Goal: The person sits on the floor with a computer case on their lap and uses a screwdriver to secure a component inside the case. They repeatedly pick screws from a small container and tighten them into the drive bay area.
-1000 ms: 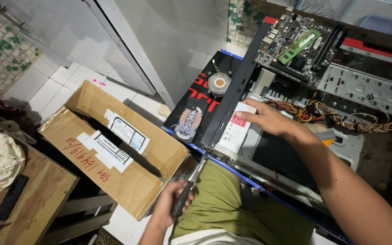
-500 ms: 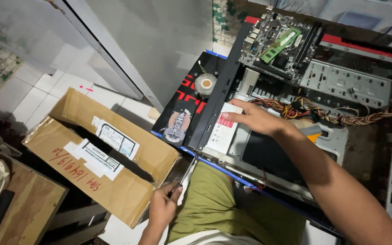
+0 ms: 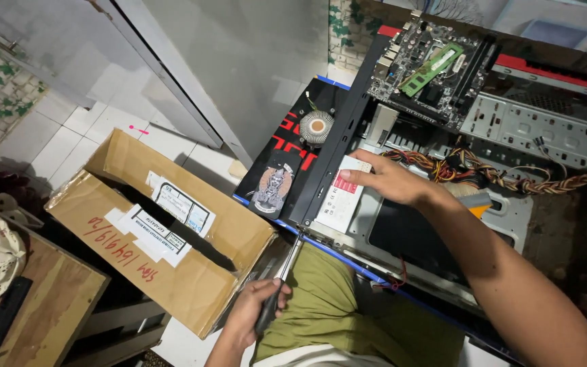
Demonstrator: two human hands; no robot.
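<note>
**Screwdriver at the case's near edge**

Nearest, the left hand (image 3: 249, 314) is closed around the black handle of a slim metal-shafted screwdriver (image 3: 278, 287), whose tip meets the near edge of the open grey metal computer case (image 3: 511, 211). Beyond, the right hand (image 3: 387, 178) lies flat, fingers extended, on the white-labelled power supply box (image 3: 340, 204) inside the case. Compared with half a second ago, the screwdriver is raised to the case edge; the right hand has barely shifted.

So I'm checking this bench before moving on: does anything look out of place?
Yes: a bundle of loose cables sprawls across the open computer case, and a small cooler fan lies detached beside it.
</note>
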